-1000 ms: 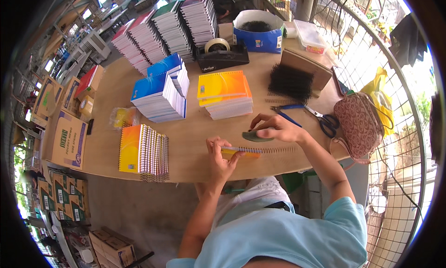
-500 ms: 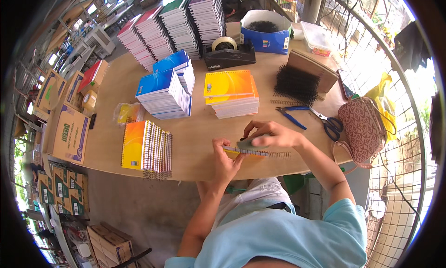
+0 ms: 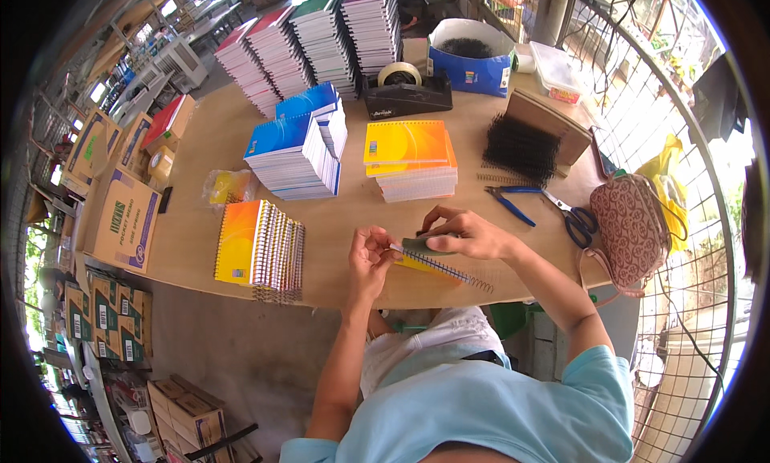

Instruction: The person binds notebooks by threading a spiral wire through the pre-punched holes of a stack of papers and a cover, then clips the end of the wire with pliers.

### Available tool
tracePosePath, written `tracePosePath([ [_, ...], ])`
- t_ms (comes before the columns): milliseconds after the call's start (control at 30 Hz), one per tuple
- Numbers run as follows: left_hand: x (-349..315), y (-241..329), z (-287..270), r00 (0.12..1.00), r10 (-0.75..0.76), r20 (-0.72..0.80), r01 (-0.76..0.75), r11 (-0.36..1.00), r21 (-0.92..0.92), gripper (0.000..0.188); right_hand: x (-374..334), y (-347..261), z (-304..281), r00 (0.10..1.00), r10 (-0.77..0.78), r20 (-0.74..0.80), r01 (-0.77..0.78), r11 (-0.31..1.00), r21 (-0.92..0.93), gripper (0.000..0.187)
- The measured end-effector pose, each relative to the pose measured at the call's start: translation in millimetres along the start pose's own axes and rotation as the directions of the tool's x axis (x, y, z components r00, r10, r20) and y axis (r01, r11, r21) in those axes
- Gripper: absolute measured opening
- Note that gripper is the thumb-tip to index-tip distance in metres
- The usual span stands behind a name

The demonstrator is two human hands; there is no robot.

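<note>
While the left hand (image 3: 370, 258) has thumb and fingertips pinched on the left end of a yellow notebook (image 3: 419, 263), the right hand (image 3: 467, 234) grips a dark green pad (image 3: 419, 245) against its spine. Notebook is over the near side of the table (image 3: 327, 234), slanted down to the right; wire coil (image 3: 482, 284) runs along the spine and sticks out past the right end.

Containers: blue-and-white box (image 3: 471, 74) at the back, open top, dark coil-like mass inside. Clear plastic tub (image 3: 557, 68) right of it, contents hard to make out. Clear plastic bag (image 3: 226, 189) near the spiral notebooks (image 3: 261, 246), something yellow in it. Patterned pouch (image 3: 630, 218) at right, inside not visible; yellow plastic bag (image 3: 667, 170) partly behind it.

Hidden: right fingertips partly behind the pad, notebook's underside. Phone (image 3: 603, 160) partly covered by the pouch. Far-left cartons (image 3: 124, 222) overlap; contents can't be seen.
</note>
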State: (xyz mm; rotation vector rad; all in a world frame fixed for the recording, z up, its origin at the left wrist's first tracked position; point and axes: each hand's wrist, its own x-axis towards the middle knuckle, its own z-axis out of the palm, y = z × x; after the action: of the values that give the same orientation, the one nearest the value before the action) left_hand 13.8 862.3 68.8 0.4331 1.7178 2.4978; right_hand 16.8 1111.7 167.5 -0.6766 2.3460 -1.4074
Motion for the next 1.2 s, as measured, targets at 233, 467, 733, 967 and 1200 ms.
tracePosePath([
  [233,2,3,3,1.000,-0.003,0.007,0.004,1.000,-0.022,0.055,9,8,3,1.000,0.009,-0.030,-0.006,0.994,0.107,0.057],
  [467,-1,10,6,0.998,-0.058,0.005,0.058,0.998,-0.026,0.057,13,17,8,0.994,-0.018,-0.111,0.036,0.987,0.156,0.051],
  [733,-7,26,12,0.997,-0.083,-0.002,0.083,0.996,0.015,0.062,-13,5,7,0.850,-0.383,-0.362,0.079,0.772,-0.631,0.058],
  [967,-17,44,34,0.999,-0.048,-0.023,0.048,0.999,0.007,0.070,-37,27,-7,0.710,-0.212,-0.671,-0.348,0.722,-0.597,0.038],
  [1200,-16,54,38,0.991,-0.067,-0.117,0.077,0.994,0.083,0.066,-80,113,-23,0.770,-0.279,-0.574,-0.410,0.473,-0.780,0.045],
])
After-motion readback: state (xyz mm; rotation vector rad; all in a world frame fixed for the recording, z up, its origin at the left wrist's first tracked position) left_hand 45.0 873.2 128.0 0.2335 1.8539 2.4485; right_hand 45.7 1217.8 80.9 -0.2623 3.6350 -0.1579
